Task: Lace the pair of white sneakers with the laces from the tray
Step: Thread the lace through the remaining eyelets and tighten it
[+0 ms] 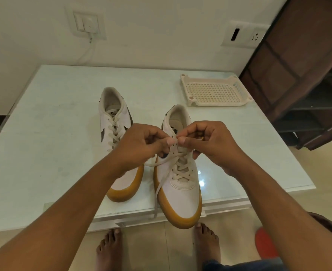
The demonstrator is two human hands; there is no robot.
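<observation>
Two white sneakers with tan soles stand on the white table (44, 133). The left sneaker (114, 122) is laced up to its top eyelets. The right sneaker (180, 188) sits at the table's front edge, its toe over the rim, with crossed lacing on its lower eyelets. My left hand (139, 143) and my right hand (206, 141) meet above its upper eyelets, thumbs and forefingers pinching the lace (161, 184) there. One loose lace end trails down the left side of the shoe and over the table edge.
A cream perforated tray (214, 92) with nothing in it lies at the back right of the table. A dark wooden shelf (307, 85) stands to the right. My bare feet (110, 249) are on the floor below the table edge, with a red object (264, 241) at the right.
</observation>
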